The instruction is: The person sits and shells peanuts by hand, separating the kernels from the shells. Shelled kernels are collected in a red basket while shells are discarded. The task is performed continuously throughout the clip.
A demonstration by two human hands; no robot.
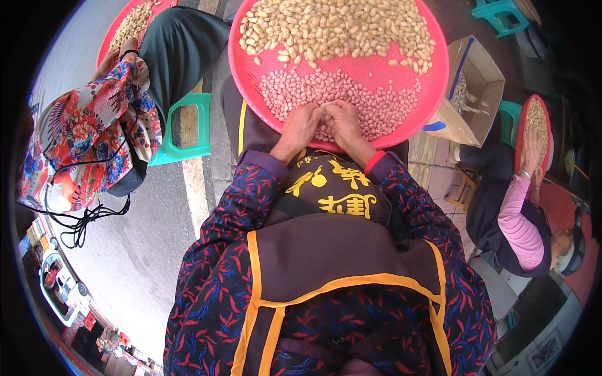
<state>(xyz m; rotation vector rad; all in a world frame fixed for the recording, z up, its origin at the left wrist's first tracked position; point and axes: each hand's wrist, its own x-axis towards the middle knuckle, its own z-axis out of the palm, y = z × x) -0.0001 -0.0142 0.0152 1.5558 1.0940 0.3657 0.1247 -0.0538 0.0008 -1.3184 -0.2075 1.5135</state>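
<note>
A round pink perforated plastic tray (339, 136) rests at my lap. Unshelled peanuts (336, 28) are heaped across its far half, and pink-skinned peanut kernels (310, 87) spread over the near half. My left hand (302, 123) and my right hand (344, 123) meet above the near kernels, thumbs and fingers pinched together. Whatever may be between the fingertips is hidden by the fingers. Below my wrists lies the dark apron (329, 254) with orange trim and yellow writing.
Right of the tray stands an open cardboard box (479, 94) with peanut shells (461, 91) inside. On the left, a person in a floral top (89, 141) sits on a green plastic stool (203, 124). Another person in pink sleeves (519, 225) handles peanuts in a red tray (523, 117).
</note>
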